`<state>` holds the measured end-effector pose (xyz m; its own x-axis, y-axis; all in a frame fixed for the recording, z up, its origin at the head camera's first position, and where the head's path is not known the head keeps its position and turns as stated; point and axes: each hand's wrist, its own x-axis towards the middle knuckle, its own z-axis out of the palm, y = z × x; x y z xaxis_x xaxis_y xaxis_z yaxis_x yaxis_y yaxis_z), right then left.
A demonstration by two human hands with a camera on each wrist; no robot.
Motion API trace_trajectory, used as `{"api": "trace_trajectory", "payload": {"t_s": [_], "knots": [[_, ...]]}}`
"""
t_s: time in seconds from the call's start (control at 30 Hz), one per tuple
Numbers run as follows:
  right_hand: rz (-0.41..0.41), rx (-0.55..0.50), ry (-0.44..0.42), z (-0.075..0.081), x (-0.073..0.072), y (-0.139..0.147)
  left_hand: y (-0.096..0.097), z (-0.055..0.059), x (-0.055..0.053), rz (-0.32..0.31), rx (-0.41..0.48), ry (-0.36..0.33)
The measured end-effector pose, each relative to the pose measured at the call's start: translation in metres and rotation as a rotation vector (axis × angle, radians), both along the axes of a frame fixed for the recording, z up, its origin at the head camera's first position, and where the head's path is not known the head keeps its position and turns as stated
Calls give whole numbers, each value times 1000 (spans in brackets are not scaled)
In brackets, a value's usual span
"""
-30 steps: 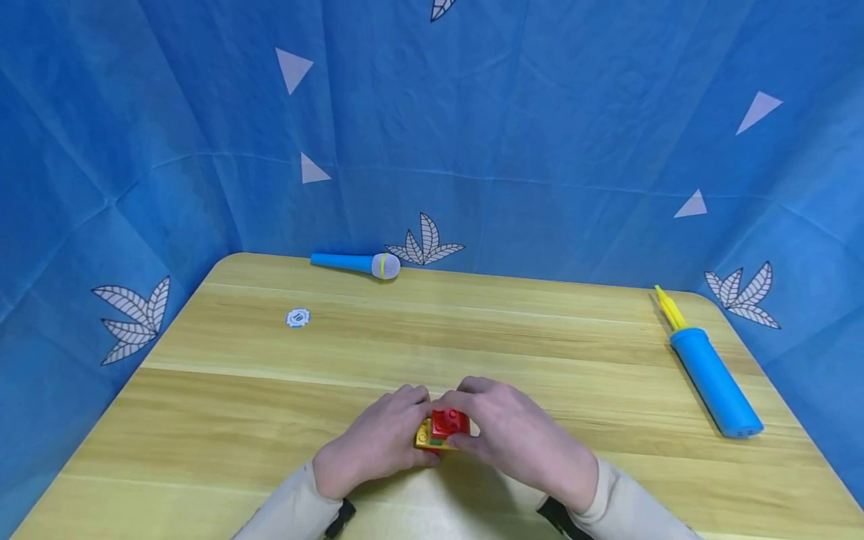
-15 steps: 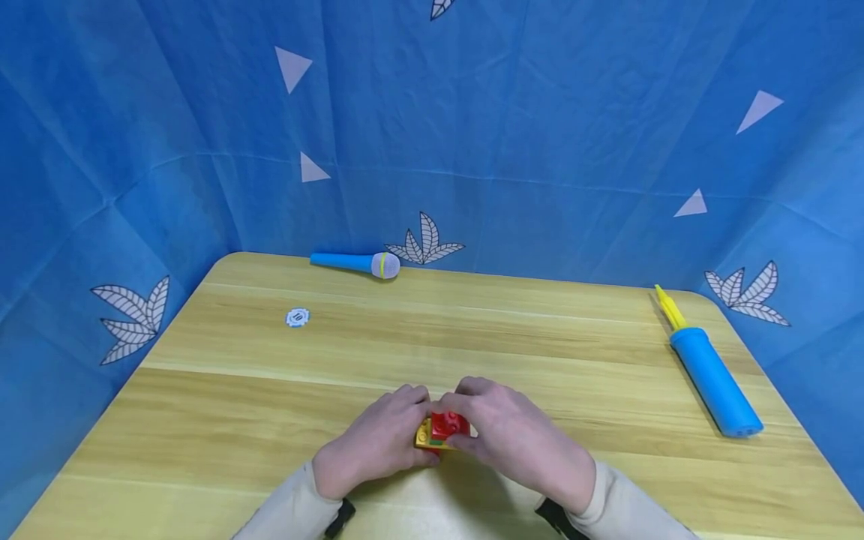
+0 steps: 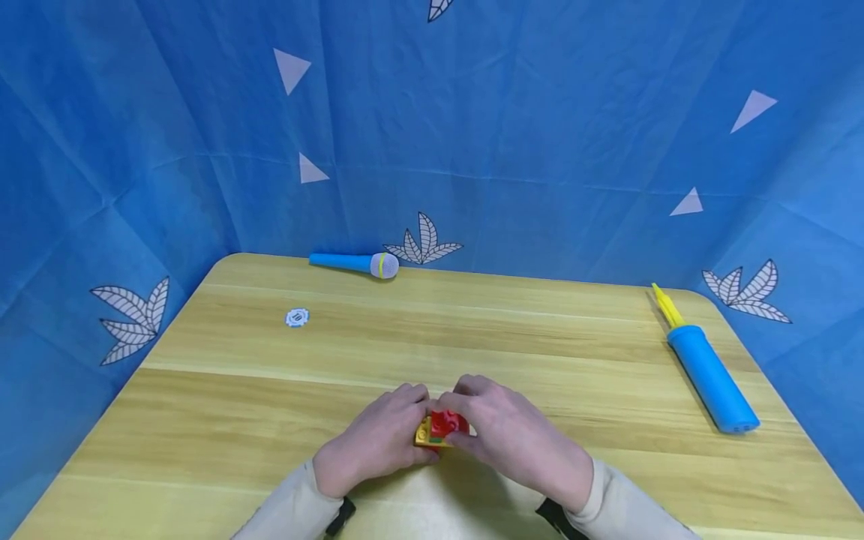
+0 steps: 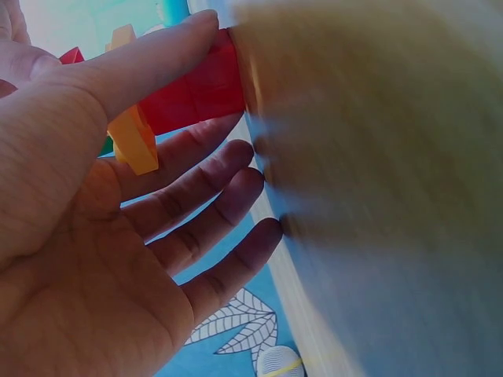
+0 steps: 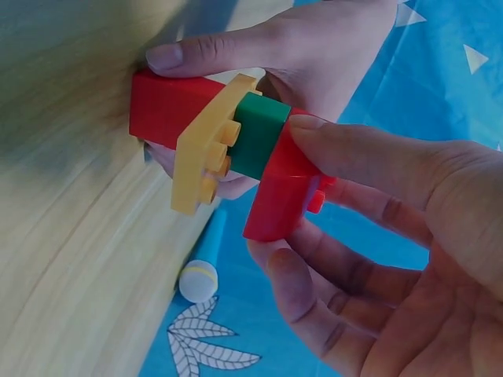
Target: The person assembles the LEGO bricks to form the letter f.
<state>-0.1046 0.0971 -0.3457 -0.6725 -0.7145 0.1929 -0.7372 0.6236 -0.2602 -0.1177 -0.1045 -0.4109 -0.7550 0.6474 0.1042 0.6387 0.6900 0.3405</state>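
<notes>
Low over the table's near middle, both hands are on a stack of toy building bricks. From bottom to top it has a red brick (image 5: 161, 108), a yellow plate with studs (image 5: 189, 169), a green brick (image 5: 255, 135) and an upper red brick (image 5: 277, 206). My left hand (image 3: 379, 436) grips the bottom red brick between thumb and index finger, while its other fingertips reach down to the tabletop. With thumb and fingers, my right hand (image 3: 520, 439) pinches the upper red brick, which sits turned askew on the green one. In the head view the fingers hide much of the stack.
On the wooden table (image 3: 223, 420) a blue toy microphone (image 3: 344, 262) lies along the back edge. Nearer, at left, is a white-and-blue poker chip (image 3: 297, 317). A blue hand pump (image 3: 714, 379) with a yellow nozzle lies at right. Blue cloth (image 3: 540, 112) hangs behind.
</notes>
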Motion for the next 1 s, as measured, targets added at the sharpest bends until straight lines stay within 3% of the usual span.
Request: {"api": "trace_trajectory", "payload": {"t_s": [0.23,0.4,0.57,0.73,0.83,1.0], "knots": [[-36,-34,-33,-7,0,3,0,-3,-1,-13,-2,13],[-37,-43,63,-7,2,11,1,-3,-2,-40,-7,34],[26,-104,182,-3,4,20,0,1,-5,-39,69,-129],[97,-66,235,-4,7,24,-3,9,-9,-94,267,-385],[116,-39,252,-7,9,23,-4,14,-9,-131,335,-517],[126,-88,297,-9,9,19,-6,19,-8,-163,379,-626]]}}
